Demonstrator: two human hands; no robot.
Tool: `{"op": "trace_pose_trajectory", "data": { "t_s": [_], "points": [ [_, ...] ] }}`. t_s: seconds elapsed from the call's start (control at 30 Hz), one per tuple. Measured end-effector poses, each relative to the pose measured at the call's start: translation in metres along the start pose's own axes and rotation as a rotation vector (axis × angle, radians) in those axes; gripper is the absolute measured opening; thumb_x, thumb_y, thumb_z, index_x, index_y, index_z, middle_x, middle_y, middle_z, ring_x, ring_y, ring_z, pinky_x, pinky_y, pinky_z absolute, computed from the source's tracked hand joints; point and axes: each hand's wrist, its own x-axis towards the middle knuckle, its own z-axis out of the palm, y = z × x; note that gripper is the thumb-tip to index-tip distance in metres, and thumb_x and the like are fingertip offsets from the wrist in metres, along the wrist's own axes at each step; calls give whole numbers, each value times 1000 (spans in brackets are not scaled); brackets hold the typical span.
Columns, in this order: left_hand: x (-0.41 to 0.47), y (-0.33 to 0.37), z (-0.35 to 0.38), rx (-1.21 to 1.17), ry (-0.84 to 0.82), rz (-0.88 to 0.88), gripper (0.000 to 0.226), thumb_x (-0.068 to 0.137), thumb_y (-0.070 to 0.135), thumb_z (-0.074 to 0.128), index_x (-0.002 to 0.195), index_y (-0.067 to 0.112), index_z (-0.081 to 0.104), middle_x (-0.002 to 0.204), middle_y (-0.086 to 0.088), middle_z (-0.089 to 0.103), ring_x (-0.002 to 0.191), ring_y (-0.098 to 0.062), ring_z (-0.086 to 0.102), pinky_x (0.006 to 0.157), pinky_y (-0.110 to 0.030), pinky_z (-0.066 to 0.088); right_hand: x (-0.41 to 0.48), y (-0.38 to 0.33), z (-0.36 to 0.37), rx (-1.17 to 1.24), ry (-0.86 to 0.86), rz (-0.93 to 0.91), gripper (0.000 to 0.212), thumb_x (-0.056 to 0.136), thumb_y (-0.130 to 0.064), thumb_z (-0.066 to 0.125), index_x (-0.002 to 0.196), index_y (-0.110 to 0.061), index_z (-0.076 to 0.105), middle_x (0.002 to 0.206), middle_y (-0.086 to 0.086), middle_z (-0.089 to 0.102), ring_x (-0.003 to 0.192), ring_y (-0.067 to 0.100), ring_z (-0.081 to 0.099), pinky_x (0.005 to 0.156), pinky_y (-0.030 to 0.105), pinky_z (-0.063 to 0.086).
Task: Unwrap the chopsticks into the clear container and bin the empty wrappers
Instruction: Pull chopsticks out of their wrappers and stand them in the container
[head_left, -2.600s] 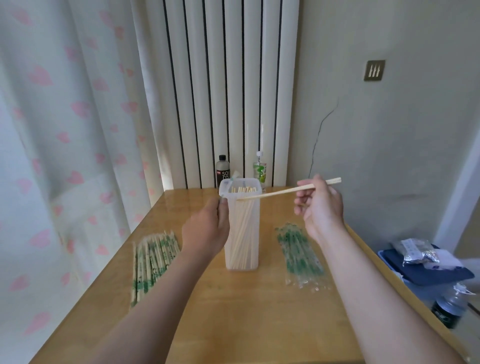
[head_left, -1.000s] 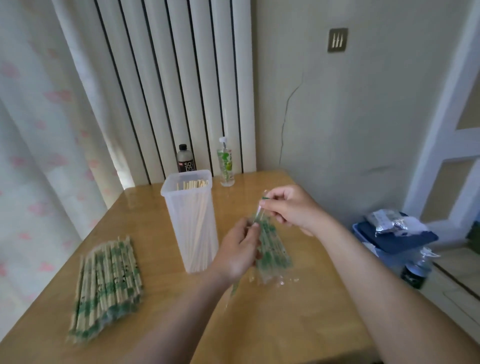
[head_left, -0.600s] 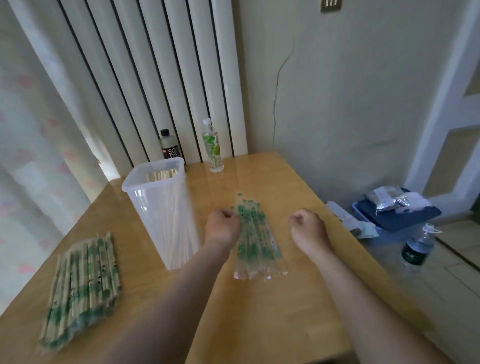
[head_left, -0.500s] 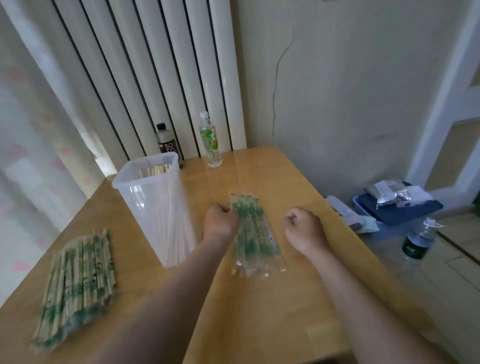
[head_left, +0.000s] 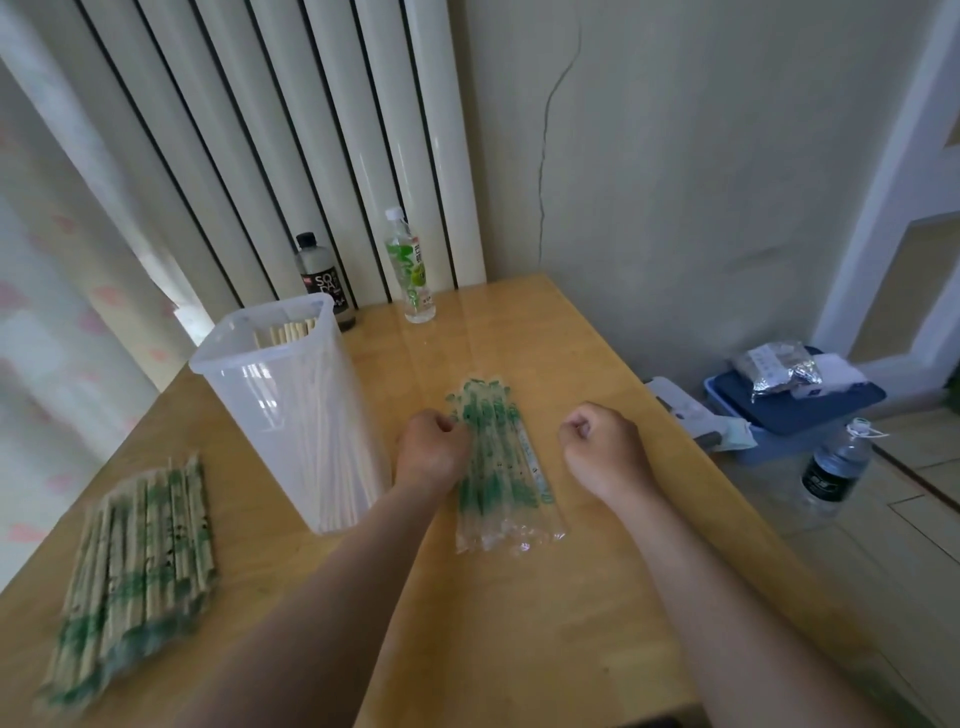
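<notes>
Lowered to the bench (head_left: 519, 623) now, my left hand (head_left: 434, 449) curls against the empty wrappers (head_left: 498, 467), hold unclear; right hand (head_left: 602, 447) is fisted, empty. I should gather every wrapper before binning.

limbs: two arms showed, cut off by the lower edge | left forearm (head_left: 332, 597): bare along all its visible length; right forearm (head_left: 727, 597): likewise bare | left hand (head_left: 431, 452): bare; right hand (head_left: 605, 449): bare | wear: whether sleeves sat higher up could not be told; nails too small to judge
</notes>
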Motion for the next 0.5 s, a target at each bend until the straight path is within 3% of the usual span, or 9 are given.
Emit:
{"op": "trace_pose_trajectory", "data": {
  "t_s": [0.13,0.3,0.37,0.5],
  "points": [
    [-12,-1,-12,39,-18,76,16,98,19,50,87,12,58,75,-3,56,66,-16,52,57,-30,46,-2,-3,-4,22,-38,35,19,95,-14,56,78,-19,64,74,-3,63,70,16,60,57,27,42],
    [-30,-7,-32,52,-103,237,20,99,20,52,85,13,66,77,-7,64,70,-20,58,67,-38,53,-10,-25,-13,27,-137,47,17,96,-16,56,86,-21,70,90,-3,69,87,17,65,68,25,46],
    [-39,-10,-42,59,-145,330,25,100,18,52,86,10,70,77,-10,68,68,-21,60,67,-38,54,-23,-46,-15,18,-223,8,19,94,-19,57,86,-16,73,82,3,73,77,18,66,67,28,50],
    [-57,-17,-67,108,-202,471,22,99,14,53,87,10,72,75,-7,72,69,-18,65,69,-32,51,-58,-98,-5,-90,-478,-81,20,89,-17,57,81,-5,70,59,2,68,48,15,53,54,25,45]
  ]
}}
